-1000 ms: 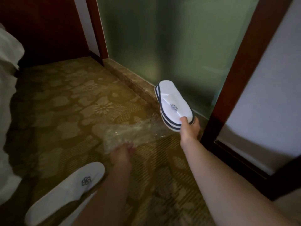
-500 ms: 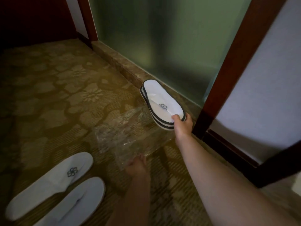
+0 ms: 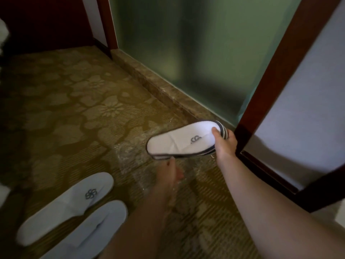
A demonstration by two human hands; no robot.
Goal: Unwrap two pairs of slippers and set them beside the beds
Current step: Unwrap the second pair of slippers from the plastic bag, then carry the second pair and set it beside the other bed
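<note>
My right hand [image 3: 223, 144] grips one end of a stacked pair of white slippers with dark edging [image 3: 179, 142], held level above the carpet, logo up. Just below them my left hand [image 3: 170, 173] holds a crumpled clear plastic wrapper [image 3: 134, 161], which hangs beneath the stack. A second pair of white slippers [image 3: 71, 208] lies flat on the carpet at the lower left, side by side, a flower logo on the nearer-centre one.
Patterned golden carpet [image 3: 78, 109] covers the floor. A stone sill [image 3: 160, 90] runs under a frosted green glass panel [image 3: 186, 43]. A dark red wooden door frame [image 3: 261, 109] stands right of my hands. White bedding [image 3: 2, 30] shows at the far left edge.
My right hand swung the slipper stack from pointing up-left to lying level, toe to the left. My left hand rose with the wrapper to just under the stack. The view shifted slightly.
</note>
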